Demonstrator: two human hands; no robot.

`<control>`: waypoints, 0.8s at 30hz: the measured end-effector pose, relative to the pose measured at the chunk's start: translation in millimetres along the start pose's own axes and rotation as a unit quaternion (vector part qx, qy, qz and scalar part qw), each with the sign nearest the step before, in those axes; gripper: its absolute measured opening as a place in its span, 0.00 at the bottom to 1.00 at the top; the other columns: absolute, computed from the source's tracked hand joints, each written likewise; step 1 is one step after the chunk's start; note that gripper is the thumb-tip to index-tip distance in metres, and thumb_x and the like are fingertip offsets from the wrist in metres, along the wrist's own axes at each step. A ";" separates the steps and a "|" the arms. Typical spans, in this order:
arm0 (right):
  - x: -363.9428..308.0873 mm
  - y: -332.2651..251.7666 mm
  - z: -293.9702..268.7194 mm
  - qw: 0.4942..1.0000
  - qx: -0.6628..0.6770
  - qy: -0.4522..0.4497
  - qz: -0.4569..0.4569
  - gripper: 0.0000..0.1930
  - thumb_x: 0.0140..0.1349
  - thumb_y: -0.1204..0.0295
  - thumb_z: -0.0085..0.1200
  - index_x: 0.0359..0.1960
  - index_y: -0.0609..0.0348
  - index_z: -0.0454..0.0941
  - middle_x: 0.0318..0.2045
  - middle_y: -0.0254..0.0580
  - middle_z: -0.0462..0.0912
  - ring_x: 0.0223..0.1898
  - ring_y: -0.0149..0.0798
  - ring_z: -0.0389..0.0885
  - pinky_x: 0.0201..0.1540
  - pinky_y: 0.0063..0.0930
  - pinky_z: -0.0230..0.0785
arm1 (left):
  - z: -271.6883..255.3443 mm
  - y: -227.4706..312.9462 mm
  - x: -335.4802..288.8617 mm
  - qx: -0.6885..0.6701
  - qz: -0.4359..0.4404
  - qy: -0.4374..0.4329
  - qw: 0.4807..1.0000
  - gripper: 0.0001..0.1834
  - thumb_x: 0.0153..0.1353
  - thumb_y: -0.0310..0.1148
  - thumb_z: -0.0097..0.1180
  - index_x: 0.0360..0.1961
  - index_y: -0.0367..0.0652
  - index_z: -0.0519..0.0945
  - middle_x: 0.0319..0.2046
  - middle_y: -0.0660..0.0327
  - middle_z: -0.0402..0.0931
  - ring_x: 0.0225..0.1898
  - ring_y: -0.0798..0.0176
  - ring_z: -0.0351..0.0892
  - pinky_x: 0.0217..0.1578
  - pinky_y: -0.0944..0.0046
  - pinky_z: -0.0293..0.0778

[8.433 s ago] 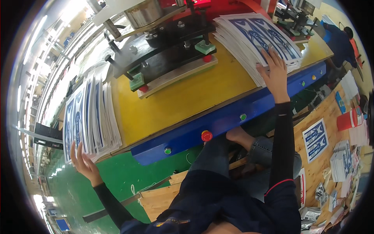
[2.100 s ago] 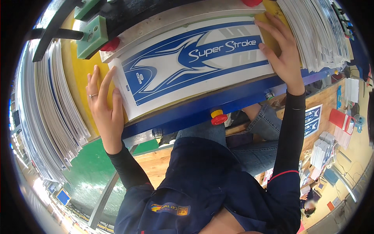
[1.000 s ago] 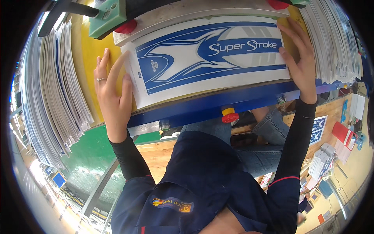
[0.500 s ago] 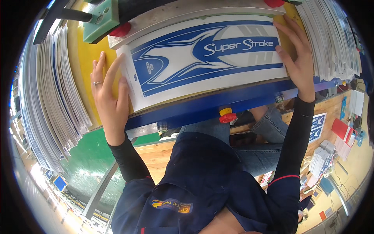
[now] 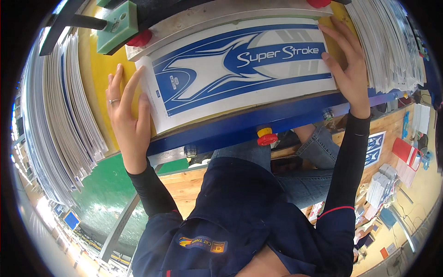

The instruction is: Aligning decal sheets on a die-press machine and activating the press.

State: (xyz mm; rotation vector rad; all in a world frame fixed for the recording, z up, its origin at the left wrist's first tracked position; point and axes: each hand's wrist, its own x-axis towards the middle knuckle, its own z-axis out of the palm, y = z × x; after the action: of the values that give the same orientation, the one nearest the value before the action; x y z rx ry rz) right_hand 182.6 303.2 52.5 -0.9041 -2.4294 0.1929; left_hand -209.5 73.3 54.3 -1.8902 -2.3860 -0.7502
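A white printed sheet (image 5: 207, 69) with a blue graphic lies flat on the yellow board (image 5: 102, 87) of a machine bed. Its far edge runs along a pale metal bar (image 5: 221, 28). My left hand (image 5: 125, 111) rests at the sheet's left end, fingers apart, forefinger and thumb at its edge; a ring is on one finger. At the right end my right hand (image 5: 350, 64) lies with fingers spread, thumb and fingertips touching the sheet's edge. Neither hand grips anything.
Tall paper stacks stand on the left (image 5: 74, 101) and right (image 5: 385, 46). A green clamp block (image 5: 117, 27) sits at the upper left beside the bar. A red knob (image 5: 266, 137) juts from the blue front rail (image 5: 221, 124) near my lap.
Both hands keep their places at the sheet's two ends. The view has shifted very slightly; the sheet looks unmoved against the bar.
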 end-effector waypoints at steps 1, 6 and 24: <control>0.2 0.1 0.1 1.000 0.000 0.000 0.000 0.25 0.60 0.64 0.62 0.61 0.40 0.82 0.68 0.48 0.74 0.68 0.56 0.71 0.71 0.46 0.61 | -0.4 0.0 -0.1 0.002 0.000 0.000 1.000 0.23 0.66 0.30 0.53 0.63 0.54 0.81 0.72 0.54 0.65 0.76 0.41 0.57 0.74 0.43 0.53; -0.1 0.2 0.6 1.000 -0.004 -0.001 0.002 0.25 0.59 0.64 0.62 0.61 0.40 0.81 0.68 0.47 0.74 0.68 0.56 0.70 0.71 0.46 0.61 | -1.6 1.6 0.7 0.007 0.000 -0.002 1.000 0.23 0.66 0.30 0.53 0.62 0.54 0.81 0.72 0.54 0.65 0.76 0.41 0.57 0.74 0.42 0.53; 0.1 -1.1 -0.3 1.000 0.006 0.010 0.000 0.24 0.60 0.64 0.62 0.61 0.42 0.81 0.68 0.48 0.73 0.70 0.56 0.69 0.72 0.49 0.59 | 0.1 -1.7 -0.6 0.017 0.025 0.016 0.999 0.23 0.64 0.30 0.56 0.61 0.53 0.82 0.72 0.54 0.66 0.75 0.41 0.58 0.74 0.39 0.50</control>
State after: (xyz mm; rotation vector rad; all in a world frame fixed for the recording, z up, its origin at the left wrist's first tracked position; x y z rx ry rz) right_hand 182.1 302.4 53.1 -0.8972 -2.4065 0.1981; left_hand -210.9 72.5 53.5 -1.9025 -2.3079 -0.7250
